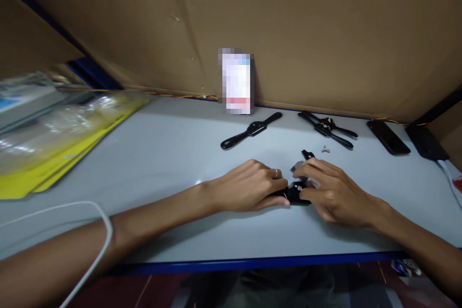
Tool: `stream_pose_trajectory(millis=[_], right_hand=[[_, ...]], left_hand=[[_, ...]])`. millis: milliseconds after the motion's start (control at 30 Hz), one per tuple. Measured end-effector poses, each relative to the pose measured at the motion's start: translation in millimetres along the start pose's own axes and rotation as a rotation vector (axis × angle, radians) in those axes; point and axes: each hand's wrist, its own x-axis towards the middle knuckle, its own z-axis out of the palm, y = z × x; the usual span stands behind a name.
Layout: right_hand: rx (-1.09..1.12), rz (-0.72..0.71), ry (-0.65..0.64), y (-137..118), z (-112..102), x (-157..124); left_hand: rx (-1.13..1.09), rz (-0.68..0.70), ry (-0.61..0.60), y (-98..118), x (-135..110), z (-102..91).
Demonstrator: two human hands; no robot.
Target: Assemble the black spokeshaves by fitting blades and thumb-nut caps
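Observation:
A black spokeshave [296,193] lies at the front middle of the table, a small bright screw showing on its body. My left hand [254,185], with a ring on one finger, is closed around its left handle. Over the spokeshave's right side, my right hand [334,192] pinches a flat grey metal blade [297,167] between bent fingers and thumb. Just behind those fingers is a small black metal piece [307,154]; whether they touch it I cannot tell. My right fingers hide the spokeshave's far handle.
Another spokeshave [256,128] lies behind my hands, with two more black spokeshaves [327,129] to its right. A small silver wing-shaped screw [325,149] is nearby. A dark phone [389,137] lies right; yellow sheets with clear plastic [72,154] lie left. A white cable [104,231] crosses my left forearm.

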Motion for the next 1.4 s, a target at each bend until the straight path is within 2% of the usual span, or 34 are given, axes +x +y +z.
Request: stream_pose_trajectory(millis=[100,267,400,533,667,833,933,1033,1233,1400], right_hand=[[-0.093,0.04,0.034,0,-1,0],[-0.026,-0.008,-0.012,-1,-4,0],[-0.135,0.034,0.054,-2,-4,1],[-0.051,-0.016,0.017,-2,-3,1],[-0.135,0.041,0.056,-2,-2,0],[-0.026,-0.013,0.0,-1,-2,0],[-0.103,0.036,0.05,0,-3,0],[-0.084,0.047,0.083,-1,-3,0],[-0.023,0.158,0.006,-6,6,2],[0.115,0.259,-0.05,-10,12,2]], left_hand=[[0.006,-0.003,-0.006,0,0,-0.2],[0.007,0.011,0.014,0,0,-0.2],[0.004,0.014,0.03,0,0,-0.1],[-0.002,0.007,0.021,0,0,-0.2],[-0.008,0.003,0.006,-1,0,0.0],[0.003,0.002,-0.001,0,0,0.6],[0.007,0.001,-0.002,0,0,0.2],[0.006,0.008,0.011,0,0,-0.3],[-0.012,0.005,0.002,0,0,0.2],[-0.012,-0.003,0.0,0,0,0.9]])
